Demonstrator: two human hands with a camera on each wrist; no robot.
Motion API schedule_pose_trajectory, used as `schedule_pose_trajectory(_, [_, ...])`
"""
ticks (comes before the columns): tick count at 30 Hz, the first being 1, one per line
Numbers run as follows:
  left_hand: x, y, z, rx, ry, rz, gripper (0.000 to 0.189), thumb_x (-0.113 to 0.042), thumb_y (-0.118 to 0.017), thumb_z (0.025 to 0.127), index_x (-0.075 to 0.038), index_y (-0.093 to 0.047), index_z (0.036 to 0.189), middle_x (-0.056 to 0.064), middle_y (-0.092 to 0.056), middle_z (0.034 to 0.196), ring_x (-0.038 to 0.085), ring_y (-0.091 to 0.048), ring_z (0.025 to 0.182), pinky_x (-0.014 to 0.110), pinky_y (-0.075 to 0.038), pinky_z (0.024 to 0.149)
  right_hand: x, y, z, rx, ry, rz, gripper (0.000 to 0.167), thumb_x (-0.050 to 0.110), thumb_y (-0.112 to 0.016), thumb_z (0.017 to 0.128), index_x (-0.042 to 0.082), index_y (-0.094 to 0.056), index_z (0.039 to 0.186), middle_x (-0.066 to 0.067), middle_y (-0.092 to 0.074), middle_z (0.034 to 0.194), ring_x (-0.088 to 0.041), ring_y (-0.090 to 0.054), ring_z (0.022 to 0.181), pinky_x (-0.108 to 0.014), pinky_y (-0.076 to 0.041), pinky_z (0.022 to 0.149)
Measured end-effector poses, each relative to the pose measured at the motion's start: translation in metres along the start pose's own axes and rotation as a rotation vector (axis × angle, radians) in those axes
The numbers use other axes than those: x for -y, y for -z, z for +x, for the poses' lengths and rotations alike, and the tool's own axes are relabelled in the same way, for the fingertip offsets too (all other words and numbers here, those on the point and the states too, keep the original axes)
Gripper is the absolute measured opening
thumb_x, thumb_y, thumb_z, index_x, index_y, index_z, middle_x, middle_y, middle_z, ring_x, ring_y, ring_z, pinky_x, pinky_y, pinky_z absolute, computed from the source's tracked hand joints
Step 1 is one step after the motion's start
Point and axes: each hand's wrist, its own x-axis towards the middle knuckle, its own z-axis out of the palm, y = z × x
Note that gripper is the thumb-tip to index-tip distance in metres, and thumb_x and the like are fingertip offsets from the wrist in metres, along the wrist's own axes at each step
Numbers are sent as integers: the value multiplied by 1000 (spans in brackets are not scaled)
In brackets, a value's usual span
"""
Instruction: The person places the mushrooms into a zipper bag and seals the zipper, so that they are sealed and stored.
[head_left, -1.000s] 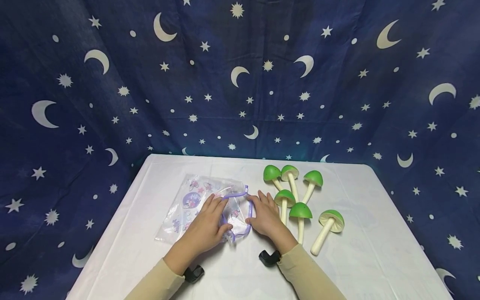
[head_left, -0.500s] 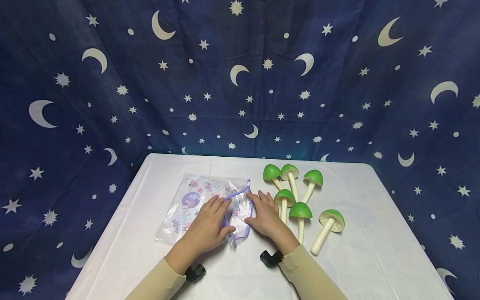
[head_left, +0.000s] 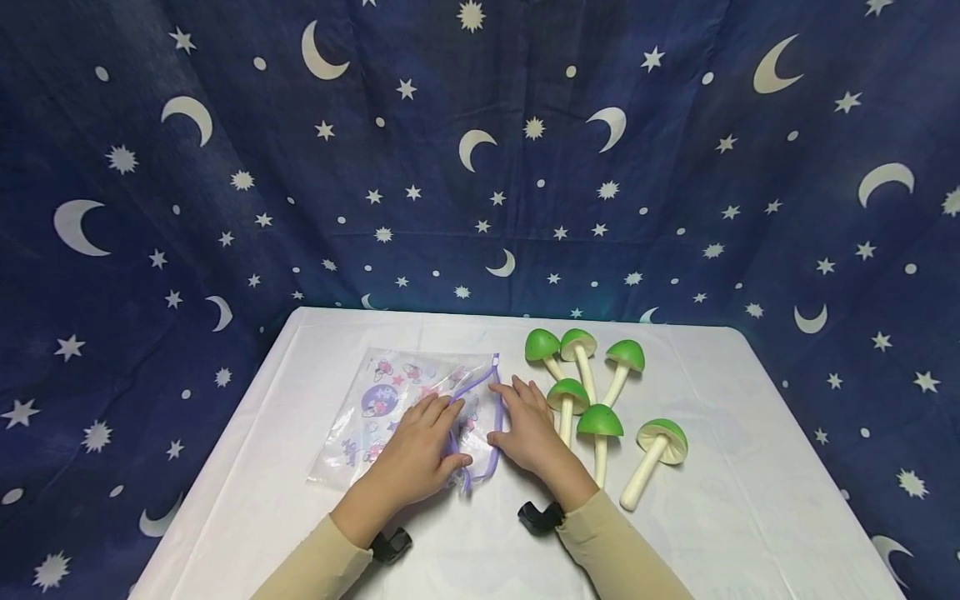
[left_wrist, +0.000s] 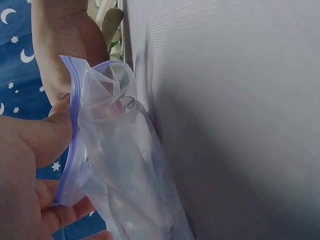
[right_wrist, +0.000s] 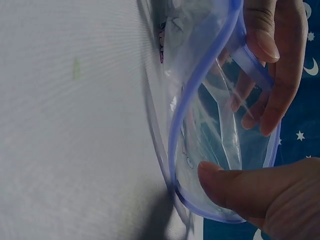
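A clear plastic zip bag [head_left: 382, 375] with pink and purple prints and a purple zip edge lies at the table's left-middle, its mouth parted toward the right. My left hand [head_left: 420, 450] is over the bag near the mouth; in the left wrist view its thumb [left_wrist: 47, 137] is on one side of the purple edge and the fingers are behind it, holding the lip. My right hand [head_left: 532, 429] touches the right rim with thumb and forefinger spread apart. In the right wrist view, the right thumb [right_wrist: 230, 185] lies straight across the mouth; its fingertips are hidden there.
Several toy mushrooms [head_left: 600, 421] with green caps and cream stems lie right of my right hand. One mushroom [head_left: 655, 462] lies apart, farther right. White cloth covers the table [head_left: 765, 467]. A dark blue curtain [head_left: 420, 250] with moons and stars hangs behind.
The bag's mouth gapes slightly wider, and its upper corner has risen a little toward the back. Both hands stay almost in place; the mushrooms lie as before.
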Motion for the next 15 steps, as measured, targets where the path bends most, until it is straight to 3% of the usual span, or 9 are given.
schedule_pose_trajectory(7, [-2, -2, -2, 15, 54, 37, 82, -56, -77, 94, -7, -54, 155, 16, -58, 155, 45, -50, 149, 72, -43, 116, -2, -3, 6, -2, -13, -35, 84, 16, -92, 79, 17, -56, 155, -30, -41, 167, -57, -29, 158, -72, -26, 128])
schedule_pose_trajectory(15, [-6, -4, -5, 67, 122, 67, 76, -59, -71, 96, -12, -56, 154, 12, -65, 147, 46, -48, 151, 83, -34, 115, -3, -4, 8, 28, -45, -53, 84, 17, -90, 81, 17, -54, 156, -30, -39, 168, -56, -28, 159, -69, -24, 130])
